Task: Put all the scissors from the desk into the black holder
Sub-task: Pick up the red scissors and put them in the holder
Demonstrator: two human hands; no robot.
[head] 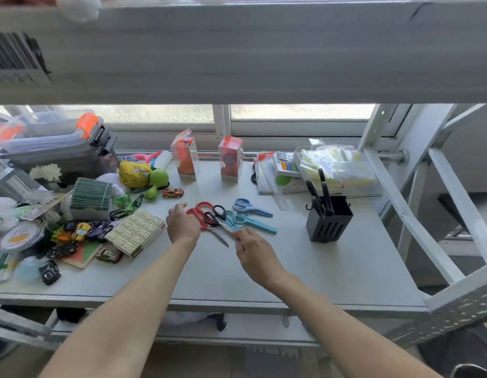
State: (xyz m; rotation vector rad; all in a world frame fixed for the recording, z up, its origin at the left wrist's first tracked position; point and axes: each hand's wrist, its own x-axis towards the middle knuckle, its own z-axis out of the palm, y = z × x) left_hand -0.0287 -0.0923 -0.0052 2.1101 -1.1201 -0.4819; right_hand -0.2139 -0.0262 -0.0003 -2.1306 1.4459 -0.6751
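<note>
Reaching forward over the worktop (305, 271), we see our left hand (182, 225) with fingers loosely spread, resting against the handles of the red scissors (201, 209) but not closed round them. Our right hand (254, 253) hovers just beside the blade tips of the pile, fingers curled and partly open, nothing in its grip as far as we can tell. Between the two hands lie the black-handled scissors (216, 218), crossed over the red pair. Just beyond them sit two blue pairs: the teal scissors (253, 222) and the light blue scissors (249, 207). Well to the right stands the black holder (329, 227), upright, with dark-handled scissors (320, 195) already standing in it. Toy cars (172, 192) and boxes crowd the left side.
</note>
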